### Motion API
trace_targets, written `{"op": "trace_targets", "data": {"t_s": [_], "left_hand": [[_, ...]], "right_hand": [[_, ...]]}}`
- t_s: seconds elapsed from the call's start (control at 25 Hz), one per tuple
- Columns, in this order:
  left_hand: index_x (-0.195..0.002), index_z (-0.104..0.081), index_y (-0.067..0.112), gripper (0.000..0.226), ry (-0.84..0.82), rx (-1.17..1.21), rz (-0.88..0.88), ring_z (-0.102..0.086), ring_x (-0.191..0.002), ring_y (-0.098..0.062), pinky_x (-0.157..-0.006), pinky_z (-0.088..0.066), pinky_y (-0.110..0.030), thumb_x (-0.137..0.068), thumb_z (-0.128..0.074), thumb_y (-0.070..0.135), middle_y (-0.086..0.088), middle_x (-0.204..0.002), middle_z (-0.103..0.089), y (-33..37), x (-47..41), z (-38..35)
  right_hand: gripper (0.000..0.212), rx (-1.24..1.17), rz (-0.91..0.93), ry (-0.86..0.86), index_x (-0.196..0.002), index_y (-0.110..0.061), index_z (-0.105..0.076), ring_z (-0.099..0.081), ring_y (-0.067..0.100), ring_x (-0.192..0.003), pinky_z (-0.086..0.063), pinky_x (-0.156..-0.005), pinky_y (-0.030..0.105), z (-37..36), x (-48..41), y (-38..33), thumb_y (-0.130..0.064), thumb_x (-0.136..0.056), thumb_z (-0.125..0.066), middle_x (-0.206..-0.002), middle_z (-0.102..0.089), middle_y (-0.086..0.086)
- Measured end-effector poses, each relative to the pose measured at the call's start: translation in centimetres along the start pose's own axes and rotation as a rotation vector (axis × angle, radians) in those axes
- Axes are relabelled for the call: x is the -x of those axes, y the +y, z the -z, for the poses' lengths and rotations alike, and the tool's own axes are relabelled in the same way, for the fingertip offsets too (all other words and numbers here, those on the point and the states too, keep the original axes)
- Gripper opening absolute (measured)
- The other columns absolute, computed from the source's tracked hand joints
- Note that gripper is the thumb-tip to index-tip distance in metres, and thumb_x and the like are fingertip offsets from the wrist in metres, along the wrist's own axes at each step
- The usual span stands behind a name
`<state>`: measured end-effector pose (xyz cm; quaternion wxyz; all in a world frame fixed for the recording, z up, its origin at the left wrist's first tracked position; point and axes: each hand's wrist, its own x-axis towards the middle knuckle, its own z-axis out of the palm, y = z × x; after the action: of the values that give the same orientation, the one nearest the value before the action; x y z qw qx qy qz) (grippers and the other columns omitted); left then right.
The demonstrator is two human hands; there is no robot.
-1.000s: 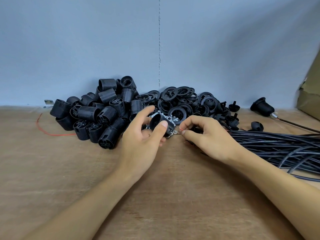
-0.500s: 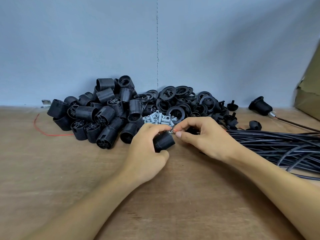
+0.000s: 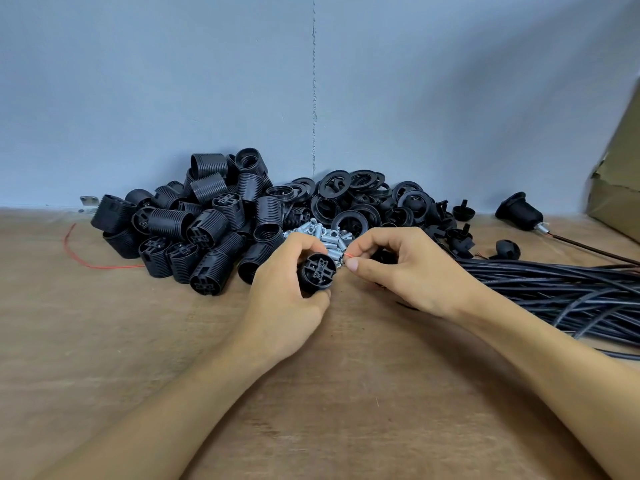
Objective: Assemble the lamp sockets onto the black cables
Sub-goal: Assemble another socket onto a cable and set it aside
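head | left hand (image 3: 281, 299) grips ribbed black socket (image 3: 317, 271), cross-slotted base facing camera | right hand (image 3: 412, 271) pinches red wire (image 3: 347, 254)

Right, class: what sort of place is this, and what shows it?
Probably an assembly workbench: a heap of black lamp sockets, a bundle of black cables and loose metal fittings.

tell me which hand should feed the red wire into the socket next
Right, probably. The right hand pinches the red wire tip just beside the socket, while the left hand grips that socket, slotted end toward the camera, and can steady it.
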<state>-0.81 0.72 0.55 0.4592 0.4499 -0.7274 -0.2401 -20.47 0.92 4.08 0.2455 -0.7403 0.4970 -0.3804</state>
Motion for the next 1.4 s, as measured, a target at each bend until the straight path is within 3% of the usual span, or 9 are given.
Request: {"op": "trace_targets", "data": {"t_s": [0.12, 0.32, 0.48, 0.6, 0.88, 1.04, 1.16, 1.28, 1.4], "left_hand": [[-0.100, -0.056, 0.032, 0.046, 0.035, -0.019, -0.026, -0.063, -0.096, -0.003, -0.083, -0.049, -0.019, -0.075, -0.074, -0.002, 0.015, -0.096, -0.067, 0.0, 0.0, 0.0], [-0.098, -0.057, 0.028, 0.045, 0.060, -0.133, -0.127, -0.057, -0.088, 0.002, -0.075, -0.038, -0.005, -0.073, -0.072, -0.006, 0.017, -0.089, -0.062, 0.3, 0.2, 0.0], [-0.099, -0.056, 0.030, 0.048, 0.051, -0.178, -0.154, -0.054, -0.088, 0.005, -0.076, -0.035, -0.002, -0.073, -0.071, -0.007, 0.020, -0.089, -0.058, 0.5, 0.3, -0.1], [-0.101, -0.058, 0.029, 0.048, 0.063, -0.188, -0.156, -0.053, -0.088, 0.006, -0.076, -0.035, -0.003, -0.072, -0.071, -0.007, 0.019, -0.092, -0.058, 0.5, 0.3, -0.2], [-0.101, -0.056, 0.033, 0.052, 0.072, -0.192, -0.174, -0.054, -0.090, 0.007, -0.078, -0.036, -0.003, -0.071, -0.070, -0.008, 0.020, -0.092, -0.059, 0.5, 0.3, -0.2], [-0.100, -0.057, 0.029, 0.046, 0.093, -0.141, -0.150, -0.057, -0.090, 0.004, -0.077, -0.038, -0.004, -0.074, -0.071, -0.006, 0.017, -0.092, -0.063, 0.3, 0.2, -0.2], [-0.100, -0.055, 0.027, 0.044, 0.087, -0.108, -0.137, -0.059, -0.092, -0.002, -0.078, -0.040, -0.006, -0.075, -0.071, -0.005, 0.013, -0.093, -0.065, 0.3, 0.2, -0.1], [-0.100, -0.052, 0.029, 0.046, 0.070, -0.112, -0.137, -0.059, -0.091, -0.006, -0.077, -0.041, -0.009, -0.075, -0.071, -0.004, 0.012, -0.093, -0.064, 0.2, 0.2, -0.2], [-0.099, -0.051, 0.030, 0.046, 0.061, -0.112, -0.130, -0.059, -0.089, -0.008, -0.073, -0.042, -0.012, -0.075, -0.070, -0.005, 0.012, -0.091, -0.063, 0.3, 0.2, -0.2]], "right_hand": [[0.002, -0.003, 0.007, -0.008, -0.089, -0.028, -0.075, -0.061, -0.005, -0.076, -0.043, -0.076, 0.010, -0.1, 0.0, -0.1, -0.026, -0.090, -0.075, -0.080, -0.070, -0.017], [0.004, 0.012, 0.020, -0.029, -0.089, -0.028, -0.074, -0.060, -0.004, -0.072, -0.042, -0.073, 0.012, -0.4, 0.2, -0.5, -0.025, -0.091, -0.074, -0.077, -0.067, -0.019], [0.002, 0.058, 0.026, -0.024, -0.091, -0.027, -0.074, -0.065, 0.018, -0.083, -0.051, -0.082, 0.034, -0.5, 0.3, -0.9, -0.027, -0.093, -0.072, -0.084, -0.070, -0.008], [0.002, 0.059, 0.029, -0.011, -0.090, -0.027, -0.073, -0.064, 0.030, -0.084, -0.050, -0.081, 0.043, -0.5, 0.4, -1.1, -0.027, -0.092, -0.072, -0.083, -0.070, -0.005], [0.007, 0.083, 0.054, -0.015, -0.086, -0.026, -0.071, -0.059, 0.017, -0.068, -0.047, -0.066, 0.025, -0.5, 0.5, -1.1, -0.024, -0.093, -0.070, -0.074, -0.067, -0.005], [0.007, 0.093, 0.062, -0.011, -0.085, -0.025, -0.072, -0.061, 0.019, -0.075, -0.049, -0.074, 0.033, -0.5, 0.6, -1.2, -0.022, -0.092, -0.071, -0.075, -0.067, -0.003], [0.009, 0.062, 0.058, -0.005, -0.084, -0.026, -0.071, -0.058, 0.016, -0.069, -0.049, -0.071, 0.034, -0.4, 0.6, -1.2, -0.022, -0.092, -0.071, -0.070, -0.063, -0.008], [0.010, 0.001, 0.055, -0.020, -0.083, -0.026, -0.070, -0.050, 0.004, -0.061, -0.043, -0.061, 0.025, -0.2, 0.5, -1.2, -0.024, -0.092, -0.071, -0.067, -0.059, -0.012], [0.009, 0.013, 0.078, -0.020, -0.084, -0.026, -0.070, -0.052, 0.004, -0.063, -0.045, -0.064, 0.023, -0.5, 0.6, -1.3, -0.023, -0.092, -0.071, -0.068, -0.060, -0.014]]}}
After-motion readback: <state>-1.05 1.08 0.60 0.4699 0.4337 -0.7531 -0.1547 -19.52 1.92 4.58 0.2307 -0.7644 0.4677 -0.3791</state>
